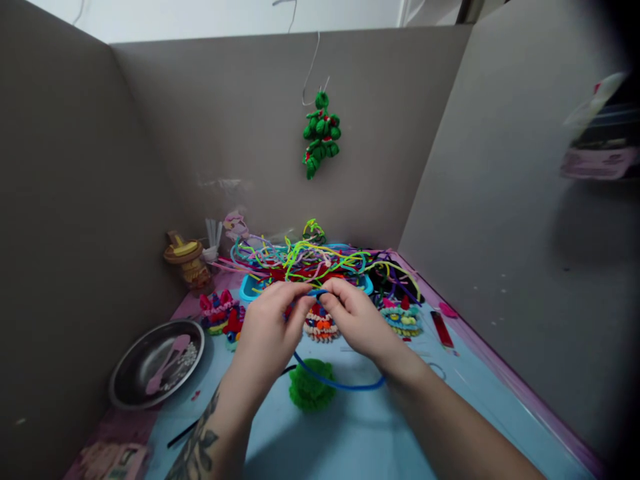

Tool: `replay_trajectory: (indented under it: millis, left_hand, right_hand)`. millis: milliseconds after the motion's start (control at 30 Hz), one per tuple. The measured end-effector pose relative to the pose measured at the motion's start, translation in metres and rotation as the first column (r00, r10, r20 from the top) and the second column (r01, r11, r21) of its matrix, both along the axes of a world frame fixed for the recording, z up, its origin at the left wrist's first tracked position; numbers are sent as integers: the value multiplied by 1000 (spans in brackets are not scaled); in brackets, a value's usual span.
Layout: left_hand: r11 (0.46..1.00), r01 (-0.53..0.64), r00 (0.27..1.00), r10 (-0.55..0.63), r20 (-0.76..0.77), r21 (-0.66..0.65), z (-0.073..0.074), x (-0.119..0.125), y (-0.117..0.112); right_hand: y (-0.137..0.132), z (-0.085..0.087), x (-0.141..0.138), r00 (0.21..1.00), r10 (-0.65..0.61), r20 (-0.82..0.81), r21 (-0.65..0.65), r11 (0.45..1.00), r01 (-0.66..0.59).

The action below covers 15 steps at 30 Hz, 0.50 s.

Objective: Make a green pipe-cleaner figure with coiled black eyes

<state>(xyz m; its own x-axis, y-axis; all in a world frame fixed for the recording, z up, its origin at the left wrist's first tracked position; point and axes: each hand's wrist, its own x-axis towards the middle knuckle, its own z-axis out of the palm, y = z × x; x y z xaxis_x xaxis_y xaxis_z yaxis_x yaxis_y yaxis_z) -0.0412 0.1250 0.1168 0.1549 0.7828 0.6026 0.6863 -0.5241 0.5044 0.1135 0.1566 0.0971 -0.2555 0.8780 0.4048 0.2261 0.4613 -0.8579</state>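
Between the fingertips of both hands is a blue pipe cleaner point(345, 387), its long end curving down in a loop below them. My left hand point(277, 317) pinches it from one side, and my right hand point(353, 313) pinches it from the other, with the fingertips almost meeting. A dark bit shows by the right fingertips, too small to make out. Under the hands a fuzzy green ball point(313, 385) rests on the table. Behind the hands, partly hidden, sits a peach and orange pipe-cleaner piece point(321, 328).
A blue tray point(246, 288) heaped with colourful pipe cleaners point(320, 260) stands at the back. Left are a metal bowl point(125, 393) with pink scoops and a brown-yellow cup point(193, 267). Finished-looking colourful pieces point(403, 319) lie right. A green ornament point(321, 133) hangs on the back wall.
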Motion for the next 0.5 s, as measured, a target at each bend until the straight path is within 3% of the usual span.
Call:
replay_trajectory:
  millis: [500]
  left_hand:
    - [988,3,981,27,193,-155,-7,13,2]
  right_hand:
    - [-2,0,2,997,-79,-26,-5,997,79]
